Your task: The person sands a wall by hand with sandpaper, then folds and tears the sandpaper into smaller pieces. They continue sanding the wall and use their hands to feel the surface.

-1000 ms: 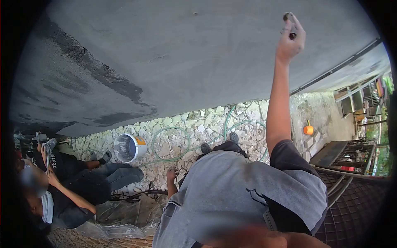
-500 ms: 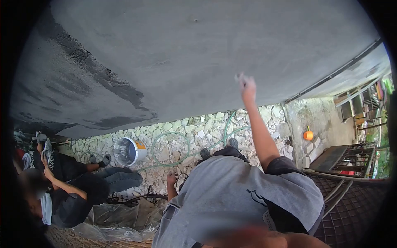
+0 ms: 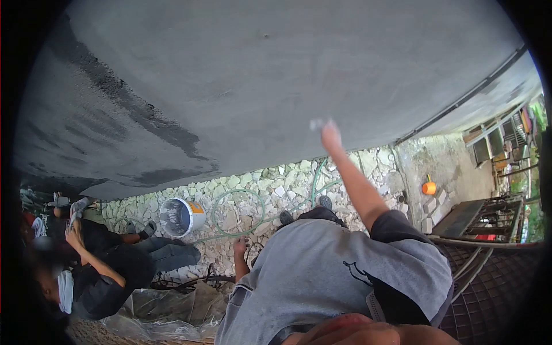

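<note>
My right hand (image 3: 331,138) reaches out to the grey plastered wall (image 3: 276,75), its fingers closed and blurred by motion. A small whitish thing (image 3: 315,123) shows at the fingertips, close against the wall's surface; its kind I cannot tell. My left hand (image 3: 240,247) hangs low at my side over the stony ground, fingers curled in, with nothing visible in it. A white bucket (image 3: 197,217) with a yellow-orange label and grey residue inside stands on the stones to the left, nearest my left hand.
Two people (image 3: 106,276) are at the left by the wall, one in dark clothes. A green hose (image 3: 263,214) loops over broken stones (image 3: 230,221). Plastic sheeting (image 3: 172,310) lies lower left. An orange dipper (image 3: 429,188) and metal racks (image 3: 483,224) are at the right.
My right hand has moved down and to the left along the wall with the whitish thing. My left hand stays low. The co-worker's raised hands have shifted slightly.
</note>
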Available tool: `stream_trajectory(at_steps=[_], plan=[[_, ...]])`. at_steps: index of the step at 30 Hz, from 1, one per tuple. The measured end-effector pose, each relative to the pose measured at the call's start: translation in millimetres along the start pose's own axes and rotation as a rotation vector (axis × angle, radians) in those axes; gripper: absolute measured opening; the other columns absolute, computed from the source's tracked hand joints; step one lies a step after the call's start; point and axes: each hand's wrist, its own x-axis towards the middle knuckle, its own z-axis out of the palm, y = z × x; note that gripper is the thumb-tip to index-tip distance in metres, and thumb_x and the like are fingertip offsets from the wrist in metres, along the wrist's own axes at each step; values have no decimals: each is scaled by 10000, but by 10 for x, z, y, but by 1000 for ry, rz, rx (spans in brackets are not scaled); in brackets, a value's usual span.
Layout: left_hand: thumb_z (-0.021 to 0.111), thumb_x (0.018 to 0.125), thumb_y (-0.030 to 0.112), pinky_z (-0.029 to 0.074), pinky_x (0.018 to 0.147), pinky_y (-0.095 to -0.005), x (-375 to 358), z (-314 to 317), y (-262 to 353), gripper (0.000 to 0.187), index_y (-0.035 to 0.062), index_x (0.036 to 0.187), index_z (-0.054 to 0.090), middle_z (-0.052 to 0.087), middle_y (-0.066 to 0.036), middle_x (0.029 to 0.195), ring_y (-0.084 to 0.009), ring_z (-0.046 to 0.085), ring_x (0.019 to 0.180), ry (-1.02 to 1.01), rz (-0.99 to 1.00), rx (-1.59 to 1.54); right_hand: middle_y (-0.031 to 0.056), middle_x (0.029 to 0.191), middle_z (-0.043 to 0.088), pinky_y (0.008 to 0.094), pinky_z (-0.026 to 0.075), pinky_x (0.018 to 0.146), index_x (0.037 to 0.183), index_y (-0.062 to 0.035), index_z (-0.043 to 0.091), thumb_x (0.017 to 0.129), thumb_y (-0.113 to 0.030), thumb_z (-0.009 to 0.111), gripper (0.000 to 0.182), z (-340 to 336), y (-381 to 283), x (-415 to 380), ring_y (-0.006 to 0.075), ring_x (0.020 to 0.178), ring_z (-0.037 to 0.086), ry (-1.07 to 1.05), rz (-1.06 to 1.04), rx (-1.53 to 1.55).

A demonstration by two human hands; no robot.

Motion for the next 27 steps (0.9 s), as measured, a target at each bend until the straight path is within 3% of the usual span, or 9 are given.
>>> stream_trajectory(at_steps=[1,5,12,16,20,21,23,26,27], plan=[[546,982,306,478,520,-306,-48,-9,-15,349,-13,1100,626,716,-123,912,-190,657,613,22,-12,-32,246,1223,597,482,530,917,1199,-3,634,929,-31,469,317,230,-11,-315,382,1080,636,-231,84,134],[554,983,306,464,495,-296,-200,-6,-142,361,-25,1105,626,717,-128,915,-191,671,635,46,-34,1,220,1055,641,492,526,867,1079,-167,733,904,-161,619,209,470,48,-817,386,994,648,-159,94,322],[558,977,346,596,625,-355,-185,-98,-604,454,-90,1085,620,706,-203,934,-262,686,705,-21,-73,-47,107,894,646,337,488,635,1163,-68,697,935,-79,644,234,-2606,-333,386,229,745,598,846,-104,595],[558,979,356,543,582,-333,-165,-96,-390,449,-73,1093,627,712,-189,940,-231,678,665,18,-37,3,92,964,641,330,486,648,1168,-100,708,914,-70,660,260,-2912,-355,759,222,766,610,1071,-41,551],[567,978,366,513,560,-314,-199,-48,-87,450,-60,1110,634,715,-174,951,-209,670,634,26,31,3,152,934,641,420,535,667,1035,-106,707,876,-85,603,191,-1000,-188,701,310,811,660,660,91,186],[567,978,366,513,560,-314,-201,-29,-33,450,-60,1110,634,715,-174,951,-209,670,634,35,41,-6,164,933,670,457,551,709,1010,-86,691,878,-95,562,185,-244,60,448,334,880,685,132,-74,-288],[575,975,367,522,563,-314,-206,-13,35,458,-68,1106,630,712,-175,943,-212,673,642,59,9,-32,196,1005,695,496,545,796,1000,-57,692,899,-143,524,214,574,110,-462,363,940,681,-366,-101,-50],[575,976,369,548,582,-323,-275,38,-119,465,-78,1093,631,711,-183,942,-225,676,647,96,44,-110,248,928,685,523,508,851,928,-3,703,941,-521,537,544,752,146,-1485,421,947,663,-546,233,169],[575,977,367,556,591,-330,-319,-5,-182,463,-79,1086,634,713,-183,945,-229,678,649,103,40,-95,257,934,687,519,505,841,901,12,706,935,-562,516,606,852,353,-1695,404,954,666,-622,92,199]])
